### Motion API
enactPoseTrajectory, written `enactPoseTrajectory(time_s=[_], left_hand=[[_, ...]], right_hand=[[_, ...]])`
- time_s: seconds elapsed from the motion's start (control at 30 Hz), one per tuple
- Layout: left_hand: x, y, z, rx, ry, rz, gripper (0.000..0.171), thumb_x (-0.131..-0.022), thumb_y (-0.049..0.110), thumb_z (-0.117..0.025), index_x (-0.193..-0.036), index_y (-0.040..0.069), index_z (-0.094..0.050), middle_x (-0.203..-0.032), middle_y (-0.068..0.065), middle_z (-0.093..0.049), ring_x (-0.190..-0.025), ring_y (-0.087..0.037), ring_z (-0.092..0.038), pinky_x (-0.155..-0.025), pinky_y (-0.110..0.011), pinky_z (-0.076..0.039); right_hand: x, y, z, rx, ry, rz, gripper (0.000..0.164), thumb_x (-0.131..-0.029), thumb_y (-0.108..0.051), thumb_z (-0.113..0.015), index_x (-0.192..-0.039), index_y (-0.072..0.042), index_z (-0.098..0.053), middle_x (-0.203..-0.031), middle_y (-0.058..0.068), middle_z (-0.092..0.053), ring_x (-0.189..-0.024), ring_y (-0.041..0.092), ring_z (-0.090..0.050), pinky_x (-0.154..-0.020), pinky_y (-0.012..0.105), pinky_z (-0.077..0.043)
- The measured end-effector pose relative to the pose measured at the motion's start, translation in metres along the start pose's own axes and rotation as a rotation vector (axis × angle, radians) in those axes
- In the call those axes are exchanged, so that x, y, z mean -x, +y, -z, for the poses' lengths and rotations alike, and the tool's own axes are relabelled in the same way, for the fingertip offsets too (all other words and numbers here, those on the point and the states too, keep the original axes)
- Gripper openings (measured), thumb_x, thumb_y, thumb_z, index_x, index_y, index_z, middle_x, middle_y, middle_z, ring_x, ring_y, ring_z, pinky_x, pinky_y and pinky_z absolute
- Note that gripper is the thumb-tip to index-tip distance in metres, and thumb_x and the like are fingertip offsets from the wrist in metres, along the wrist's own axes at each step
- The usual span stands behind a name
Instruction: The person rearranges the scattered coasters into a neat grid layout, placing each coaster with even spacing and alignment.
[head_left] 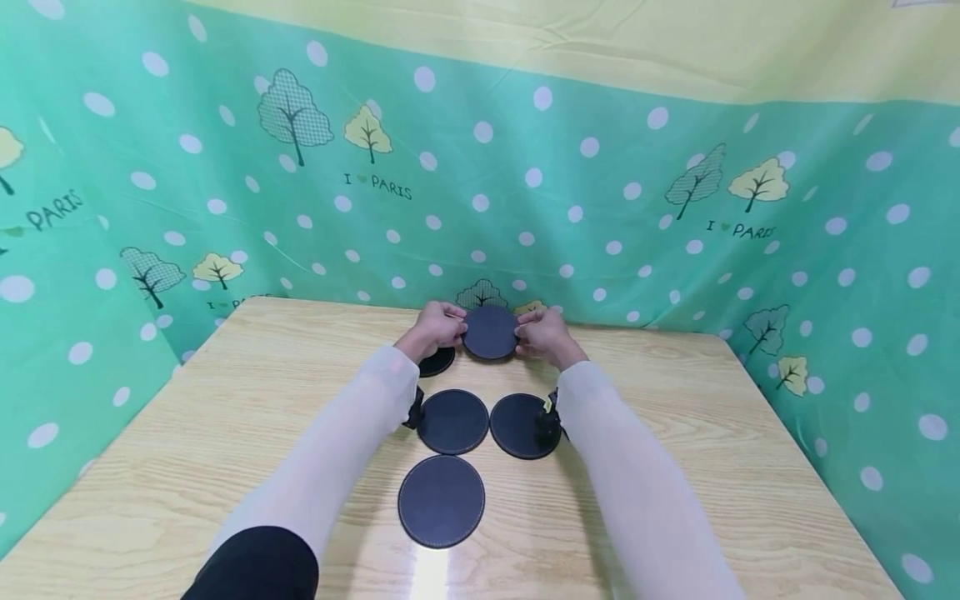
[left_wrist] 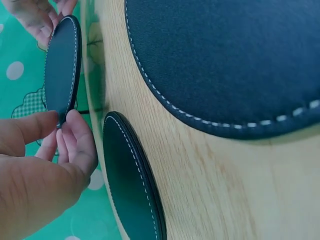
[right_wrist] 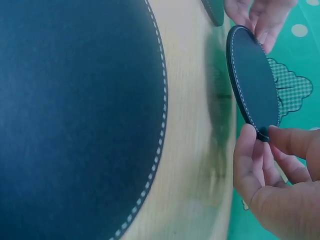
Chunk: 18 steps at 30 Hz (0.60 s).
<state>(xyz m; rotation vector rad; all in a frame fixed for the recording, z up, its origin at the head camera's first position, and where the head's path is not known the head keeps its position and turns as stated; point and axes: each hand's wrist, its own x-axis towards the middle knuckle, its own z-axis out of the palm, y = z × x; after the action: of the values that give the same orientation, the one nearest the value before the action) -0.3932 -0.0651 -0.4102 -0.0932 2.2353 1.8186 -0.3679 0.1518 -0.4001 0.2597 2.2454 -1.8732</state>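
Between both hands, a round black coaster [head_left: 491, 333] with white edge stitching is held up off the table near its back edge. My left hand [head_left: 438, 325] pinches its left rim between thumb and fingers, as the left wrist view also shows with the held coaster [left_wrist: 62, 70]. On the opposite rim my right hand [head_left: 545, 335] pinches it the same way; the right wrist view shows that thumb and fingers [right_wrist: 280, 145] at the edge. Just below the left hand lies another coaster [head_left: 437, 362], partly covered by the hand and sleeve; in the left wrist view this coaster [left_wrist: 131, 180] looks layered.
Two coasters lie side by side mid-table, a left one [head_left: 453, 422] and a right one [head_left: 525, 427], under the wrists. A nearer coaster [head_left: 442, 502] lies in front. The wooden table [head_left: 675, 467] meets a green dotted curtain [head_left: 480, 167] behind and at the sides.
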Motion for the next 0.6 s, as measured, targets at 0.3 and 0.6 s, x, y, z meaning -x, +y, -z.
enactPoseTrajectory(time_s=[0.3,0.6], left_hand=[[0.009,0.001,0.002,0.057,-0.064,0.009,0.027,-0.1,-0.002,-0.06,-0.127,0.0,-0.059,-0.099,-0.009,-0.058,-0.079,-0.02,-0.058,-0.098,-0.047,-0.058],[0.018,0.0,0.004,0.073,-0.078,-0.012,0.029,-0.099,-0.002,-0.06,-0.128,-0.002,-0.058,-0.1,-0.01,-0.057,-0.075,-0.018,-0.058,-0.084,-0.039,-0.063]], right_hand=[[0.002,-0.002,0.008,0.013,-0.033,0.017,0.027,-0.1,0.006,-0.058,-0.127,0.003,-0.056,-0.116,0.016,-0.054,-0.094,0.027,-0.059,-0.099,0.049,-0.057],[0.01,-0.007,0.013,0.039,-0.077,0.04,0.032,-0.1,0.006,-0.059,-0.131,0.003,-0.056,-0.114,0.016,-0.058,-0.09,0.024,-0.061,-0.099,0.048,-0.058]])
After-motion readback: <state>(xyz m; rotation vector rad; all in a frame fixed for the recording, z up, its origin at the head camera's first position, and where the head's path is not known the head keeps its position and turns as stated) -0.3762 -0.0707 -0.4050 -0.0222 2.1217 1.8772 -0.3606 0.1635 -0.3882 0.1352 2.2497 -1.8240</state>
